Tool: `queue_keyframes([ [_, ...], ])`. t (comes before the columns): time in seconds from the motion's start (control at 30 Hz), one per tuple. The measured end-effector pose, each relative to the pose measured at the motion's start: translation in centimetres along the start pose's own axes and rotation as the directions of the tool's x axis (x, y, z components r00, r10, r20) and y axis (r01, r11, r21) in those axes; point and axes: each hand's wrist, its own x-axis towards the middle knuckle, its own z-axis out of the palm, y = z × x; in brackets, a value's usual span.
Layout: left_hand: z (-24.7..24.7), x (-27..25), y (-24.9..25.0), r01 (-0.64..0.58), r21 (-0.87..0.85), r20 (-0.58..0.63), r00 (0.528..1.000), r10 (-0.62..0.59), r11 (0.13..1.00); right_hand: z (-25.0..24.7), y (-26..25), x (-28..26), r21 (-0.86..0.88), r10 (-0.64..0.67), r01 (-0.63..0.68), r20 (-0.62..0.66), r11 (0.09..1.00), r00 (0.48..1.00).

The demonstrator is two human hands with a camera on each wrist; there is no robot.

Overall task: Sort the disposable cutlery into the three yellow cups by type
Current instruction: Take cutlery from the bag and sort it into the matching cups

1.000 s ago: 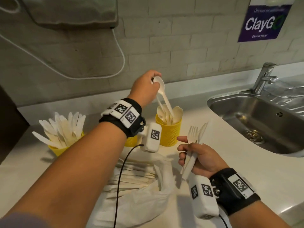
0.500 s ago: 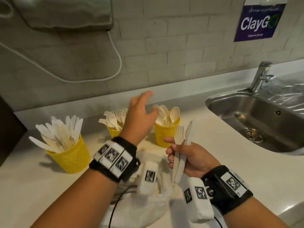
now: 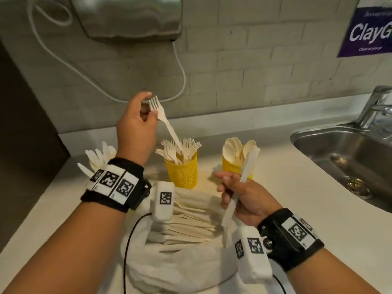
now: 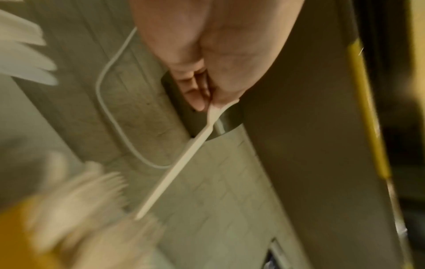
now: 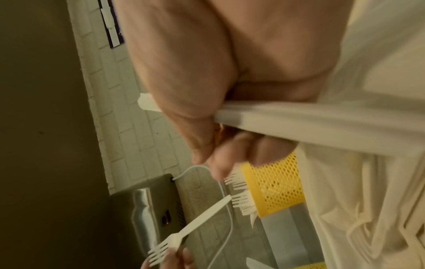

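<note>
1. I am pinching one fork [image 3: 164,122] by its neck with my left hand [image 3: 135,128], tines up, its handle tip dipping among the forks in the middle cup [image 3: 182,172].
2. My right hand [image 3: 244,196] is curling round one knife [image 3: 241,183], blade pointing up and away.
3. I am counting three yellow cups: the fork cup ahead between my hands, the spoon cup [image 3: 230,166] just beyond my right hand, and the knife cup [image 3: 96,160], mostly hiding behind my left wrist.
4. A white bag [image 3: 180,262] of unsorted cutlery is lying on the worktop [image 3: 307,209] under both wrists.
5. Bare worktop is lying to the right of my right hand, up to the sink [image 3: 350,158] rim.
</note>
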Motion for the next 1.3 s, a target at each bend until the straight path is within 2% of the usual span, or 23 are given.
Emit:
queue_keyframes([
  [0.07,0.9,0.1,-1.2,0.0,0.121,0.004,1.0,-0.001,0.993,0.0,-0.1,-0.3,-0.04,0.0,-0.001,-0.004,0.999,1.0],
  [0.17,2.4,-0.7,-3.8,0.031,0.292,0.112,0.992,-0.066,0.956,-0.2,-0.1,-0.6,-0.057,0.03,-0.03,-0.004,0.998,1.0],
  [0.27,3.1,-1.8,-5.6,0.033,0.381,0.285,0.946,-0.152,0.924,-0.3,-0.2,-0.8,0.01,0.044,-0.043,-0.033,0.999,0.999],
  [0.33,3.0,-2.4,-5.8,0.004,0.445,0.357,0.916,-0.182,0.895,-0.5,-0.2,-0.9,0.025,0.051,-0.05,-0.049,0.998,0.998],
  [0.43,2.1,-2.8,-4.4,0.0,0.454,0.315,0.935,-0.161,0.891,-0.2,-0.3,-1.2,-0.032,0.031,-0.032,-0.031,0.999,0.999],
  [0.5,1.8,-3.2,-2.7,0.044,0.372,0.322,0.93,-0.174,0.927,0.3,-0.1,-1.4,-0.016,0.05,-0.05,0.026,0.999,0.998],
  [0.53,1.9,-3.7,-1.7,0.13,0.26,0.387,0.894,-0.226,0.957,0.6,0.0,-1.4,0.012,0.071,-0.072,0.073,0.997,0.995],
  [0.57,2.0,-4.3,-0.6,0.256,0.117,0.498,0.821,-0.279,0.96,1.0,0.2,-1.5,0.034,0.094,-0.099,0.127,0.995,0.987],
  [0.63,2.6,-6.0,1.0,0.521,-0.102,0.714,0.631,-0.302,0.848,1.8,0.7,-1.7,0.035,0.129,-0.14,0.221,0.99,0.967],
  [0.67,2.8,-6.8,1.4,0.614,-0.15,0.777,0.558,-0.292,0.775,2.2,0.9,-1.9,0.025,0.138,-0.149,0.254,0.988,0.957],
  [0.7,2.9,-7.5,1.6,0.666,-0.178,0.809,0.518,-0.277,0.724,2.6,1.1,-2.0,0.024,0.145,-0.158,0.28,0.987,0.949],
  [0.73,2.9,-7.9,1.6,0.688,-0.201,0.821,0.506,-0.263,0.697,2.8,1.3,-2.1,0.03,0.152,-0.168,0.292,0.985,0.944],
  [0.83,2.3,-8.3,0.7,0.695,-0.241,0.798,0.539,-0.27,0.677,3.0,1.8,-2.2,0.041,0.158,-0.176,0.276,0.984,0.948],
  [0.9,1.6,-8.0,0.5,0.644,-0.198,0.765,0.573,-0.294,0.739,2.9,1.9,-2.2,0.005,0.143,-0.148,0.219,0.989,0.965],
  [0.93,1.4,-7.7,0.7,0.602,-0.175,0.731,0.61,-0.306,0.779,2.9,2.0,-2.1,-0.01,0.135,-0.135,0.189,0.991,0.973],
  [1.0,0.8,-6.2,1.4,0.534,-0.213,0.606,0.729,-0.318,0.819,2.5,2.1,-1.6,-0.015,0.103,-0.101,0.11,0.995,0.989],
  [1.07,-0.2,-3.9,2.0,0.429,-0.289,0.409,0.864,-0.295,0.856,2.0,1.9,-1.2,0.021,0.033,-0.032,-0.014,0.999,0.999],
  [1.13,-1.4,-1.3,2.2,0.245,-0.192,0.22,0.954,-0.202,0.95,1.1,1.6,-0.8,0.08,-0.032,0.043,-0.125,0.996,0.992],
  [1.17,-1.8,-0.2,2.2,0.152,-0.088,0.168,0.976,-0.136,0.984,0.6,1.3,-0.7,0.092,-0.048,0.064,-0.162,0.994,0.986],
  [1.23,-1.7,1.0,1.9,0.018,0.147,0.14,0.989,-0.038,0.989,-0.2,0.8,-0.8,0.127,-0.049,0.074,-0.191,0.989,0.98],
  [1.3,-0.5,1.2,0.9,-0.018,0.275,0.172,0.985,-0.031,0.961,-0.6,0.4,-1.2,0.193,-0.04,0.077,-0.186,0.978,0.982],
])
